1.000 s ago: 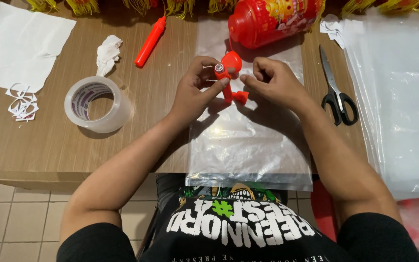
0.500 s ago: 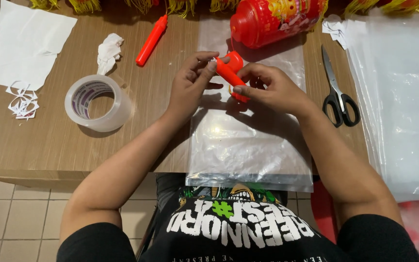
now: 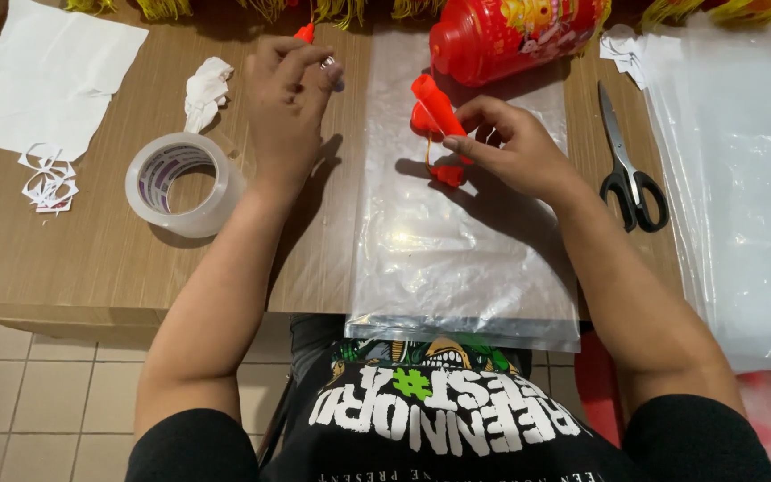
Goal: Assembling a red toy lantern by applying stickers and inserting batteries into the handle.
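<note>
Our left hand [image 3: 287, 85] hides most of an orange marker [image 3: 303, 33] at upper centre, fingertips pinched on something small we cannot make out. Our right hand [image 3: 510, 147] grips a red tube [image 3: 433, 107] over the plastic bag [image 3: 457, 259] on the tabletop [image 3: 91, 259], its long axis running upper left to lower right.

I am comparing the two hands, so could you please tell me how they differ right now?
The right hand grips a red tube over the clear plastic bag; the left hand reaches away toward a red marker, holding no tube. Both hover over the wooden table.
</note>
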